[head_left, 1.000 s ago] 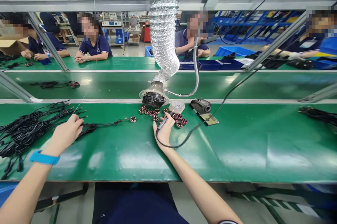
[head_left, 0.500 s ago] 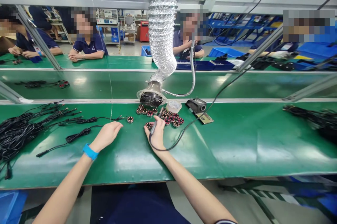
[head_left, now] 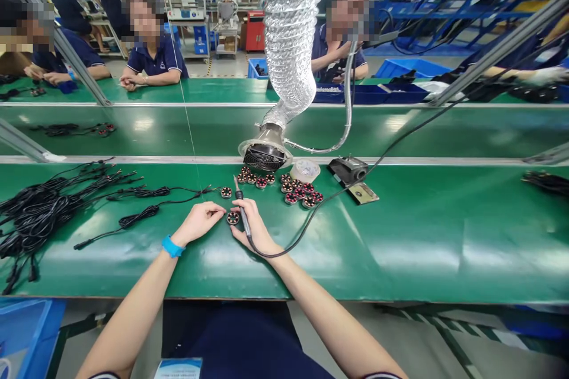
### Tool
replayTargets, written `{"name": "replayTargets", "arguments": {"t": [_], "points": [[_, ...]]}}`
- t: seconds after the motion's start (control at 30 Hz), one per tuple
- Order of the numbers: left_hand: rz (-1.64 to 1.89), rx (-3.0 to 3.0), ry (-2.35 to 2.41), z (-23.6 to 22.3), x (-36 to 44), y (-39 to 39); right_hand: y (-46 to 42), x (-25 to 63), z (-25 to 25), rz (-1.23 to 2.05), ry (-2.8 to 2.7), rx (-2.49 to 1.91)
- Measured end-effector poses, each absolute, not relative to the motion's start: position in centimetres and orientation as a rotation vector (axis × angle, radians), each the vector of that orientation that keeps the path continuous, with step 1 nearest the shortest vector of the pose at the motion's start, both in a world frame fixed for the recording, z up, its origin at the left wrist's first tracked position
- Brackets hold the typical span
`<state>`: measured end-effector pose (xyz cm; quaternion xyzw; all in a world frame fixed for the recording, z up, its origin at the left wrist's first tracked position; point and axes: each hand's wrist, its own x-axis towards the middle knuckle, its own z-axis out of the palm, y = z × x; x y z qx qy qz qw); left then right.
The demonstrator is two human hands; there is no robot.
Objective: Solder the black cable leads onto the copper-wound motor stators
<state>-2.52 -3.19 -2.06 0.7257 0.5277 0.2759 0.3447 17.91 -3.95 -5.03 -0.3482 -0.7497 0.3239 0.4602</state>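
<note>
Left hand shifted inward beside wound ring | right hand clasps soldering iron, tip up, probably leaving fingertips free around ring | left grip pinched, contents unclear

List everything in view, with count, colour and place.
bench: one, green, foreground
ring parts: many, black and red, centre
soldering iron: one, grey, centre
wire: one, pale, hanging left
cables: many, black, left, far right
tape roll: one, pale, behind ring parts
stand: one, dark, right of tape roll
duct: one, silver, overhead
bins: several, blue, lower left, background
co-workers: several, navy shirts, opposite
wristband: one, blue, centre left
left hand: one, bare, centre
right hand: one, bare, centre
</note>
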Motion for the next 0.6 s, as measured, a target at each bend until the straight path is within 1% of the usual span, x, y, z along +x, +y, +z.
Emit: {"name": "replayTargets", "arguments": {"t": [0.17,0.33,0.43,0.6], "points": [[0.601,1.995,1.315,-1.5,-2.4,-3.5,-3.7,18.6,-4.4,0.962,-1.91,-0.796],[0.574,1.997,1.317,-1.1,-2.5,-3.4,-3.1,19.3,-4.0,1.008,-1.879,-0.852],[0.575,1.973,1.305,-0.9,-2.5,-3.5,-2.9,19.0,-4.3,1.108,-1.741,-0.831],[0.736,1.795,1.3,-0.7,-2.2,-3.6,-3.1,18.6,-3.7,1.464,-1.321,-0.704]]}}
